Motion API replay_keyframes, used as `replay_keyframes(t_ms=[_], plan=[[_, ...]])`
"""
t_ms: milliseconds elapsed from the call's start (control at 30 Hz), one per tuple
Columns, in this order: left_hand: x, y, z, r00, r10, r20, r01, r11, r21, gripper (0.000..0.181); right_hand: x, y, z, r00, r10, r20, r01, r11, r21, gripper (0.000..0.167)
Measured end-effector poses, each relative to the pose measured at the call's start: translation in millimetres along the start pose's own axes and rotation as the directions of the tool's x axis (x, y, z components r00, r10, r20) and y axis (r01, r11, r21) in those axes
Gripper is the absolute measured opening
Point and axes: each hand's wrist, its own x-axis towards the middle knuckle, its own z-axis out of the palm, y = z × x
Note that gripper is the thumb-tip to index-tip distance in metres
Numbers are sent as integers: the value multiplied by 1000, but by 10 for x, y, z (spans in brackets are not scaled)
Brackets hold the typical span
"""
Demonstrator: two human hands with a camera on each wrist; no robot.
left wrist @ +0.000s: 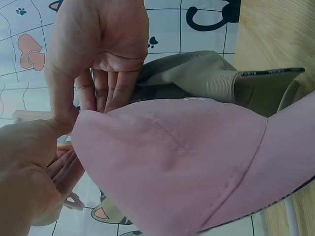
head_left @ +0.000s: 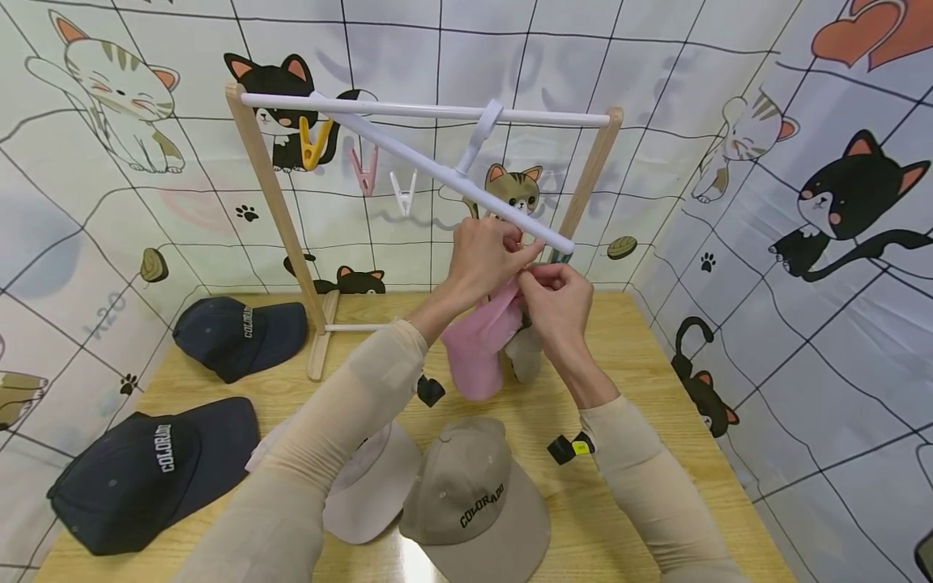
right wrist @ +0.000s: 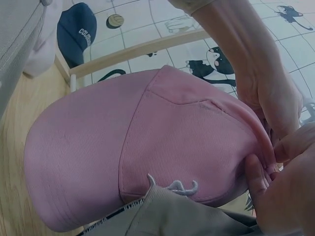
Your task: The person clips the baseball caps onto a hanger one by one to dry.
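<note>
Below the rack's point(head_left: 265, 178) slanted bar point(head_left: 408, 152), the pink cap point(head_left: 474, 344) was pinched opposite its brim point(right wrist: 78, 152) by the right hand point(head_left: 561, 304), presumably so it hung brim-down; the left hand's point(head_left: 477, 255) grip couldn't be determined.

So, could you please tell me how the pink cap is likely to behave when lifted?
The pink cap looks light, being mostly fabric. Its crown is probably floppy, since it folds and creases towards its pinched end. The brim seems stiffer and may keep its smooth curve.
</note>
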Motion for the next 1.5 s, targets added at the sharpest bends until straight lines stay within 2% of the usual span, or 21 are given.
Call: replay_keyframes(t_ms=[400,867,1100,1300,1500], plan=[[-11,-11,-23,1000,-2,28,2,1000,-15,51,-3,-7,35,1000,-22,-14,22,999,-25,9],[-11,-35,-23,999,-2,36,3,999,-32,46,34,-2,66,1000,-29,-12,29,999,16,5],[-6,-32,-35,999,1,36,0,999,-35,47,48,-5,66,999,-45,-2,45,999,18,9],[-12,-25,-66,998,-15,68,17,999,-36,42,43,-17,73,999,-37,10,36,999,12,12],[-7,-41,-98,995,-29,98,37,996,-82,38,57,-1,62,999,-26,26,26,1000,10,12]])
